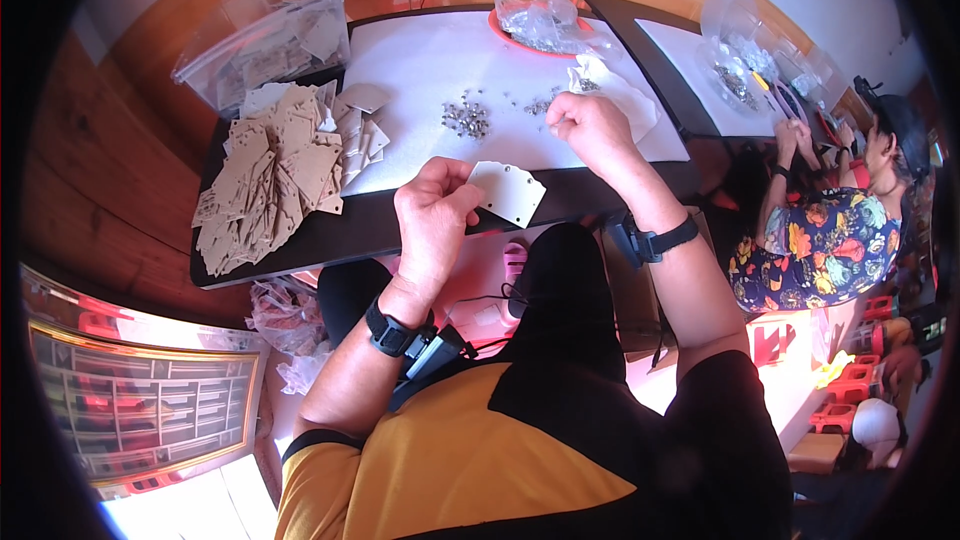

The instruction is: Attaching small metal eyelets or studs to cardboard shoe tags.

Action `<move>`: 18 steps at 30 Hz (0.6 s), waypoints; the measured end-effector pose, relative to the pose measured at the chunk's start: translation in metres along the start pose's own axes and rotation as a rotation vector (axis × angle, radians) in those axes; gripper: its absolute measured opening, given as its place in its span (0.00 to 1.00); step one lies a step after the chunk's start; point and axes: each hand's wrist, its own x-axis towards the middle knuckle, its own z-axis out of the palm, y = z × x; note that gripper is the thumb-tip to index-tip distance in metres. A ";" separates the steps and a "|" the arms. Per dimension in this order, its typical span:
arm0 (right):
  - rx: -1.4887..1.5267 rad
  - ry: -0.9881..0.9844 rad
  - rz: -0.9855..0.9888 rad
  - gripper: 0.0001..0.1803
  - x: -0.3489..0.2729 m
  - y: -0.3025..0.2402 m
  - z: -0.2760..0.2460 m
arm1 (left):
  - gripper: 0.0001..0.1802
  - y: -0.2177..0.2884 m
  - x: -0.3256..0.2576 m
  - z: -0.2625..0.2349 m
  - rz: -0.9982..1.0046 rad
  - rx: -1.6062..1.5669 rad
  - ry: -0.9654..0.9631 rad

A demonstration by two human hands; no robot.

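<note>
Between the thumb and fingers of my left hand (436,208) is a cream fan-shaped card (508,193) with small holes along its edges. The card hangs over the table's front edge. My right hand (592,127) is pinched closed above the right part of the white sheet; anything in the fingertips is too small or hidden to make out. Near it lies a loose scatter of small metal pieces (541,105). A denser cluster of shiny metal pieces (465,118) sits on the sheet beyond my left hand.
A big heap of similar cards (270,175) covers the table's left end, beside a clear plastic bin (265,55). A red tray (510,32) with a plastic bag stands at the back. At right, another person (820,240) works at a neighbouring table (680,50).
</note>
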 end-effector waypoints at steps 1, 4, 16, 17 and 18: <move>-0.042 0.010 -0.028 0.06 0.001 -0.002 0.002 | 0.07 -0.002 0.001 0.000 0.012 0.014 0.000; -0.040 -0.080 0.026 0.05 0.010 -0.011 0.000 | 0.07 -0.003 0.000 0.000 0.031 -0.008 0.008; -0.129 -0.195 -0.012 0.05 0.008 -0.020 -0.007 | 0.07 0.003 -0.003 0.002 -0.006 0.024 0.034; -0.132 -0.199 -0.011 0.05 0.008 -0.019 -0.009 | 0.07 0.003 -0.003 0.003 -0.010 0.020 0.034; -0.089 -0.163 -0.008 0.05 0.008 -0.015 -0.012 | 0.07 0.003 -0.003 0.004 -0.010 0.015 0.033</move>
